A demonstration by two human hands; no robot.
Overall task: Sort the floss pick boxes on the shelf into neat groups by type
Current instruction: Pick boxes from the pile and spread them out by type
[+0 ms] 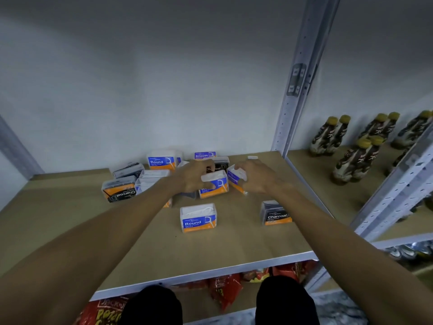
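Note:
Small clear floss pick boxes lie scattered on the wooden shelf (234, 242). My left hand (192, 177) grips a blue-and-orange Round box (216, 185) at the middle of the pile. My right hand (255, 177) holds a tilted purple Smooth box (235, 178) right beside it. Nearer to me, another Round box (198, 218) stands upright alone, and a black Charcoal box (276, 213) stands to its right. Behind my hands sit a Charcoal box (218, 166), a Smooth box (205, 155) and a Round box (161, 160). At the left lie more Charcoal boxes (118, 191) and clear boxes (150, 179).
A metal upright (297, 90) borders the shelf on the right. Beyond it, brown bottles with yellow caps (351, 148) stand on the neighbouring shelf. Red snack bags (225, 292) fill the shelf below. A small white piece (252, 157) lies near the back wall.

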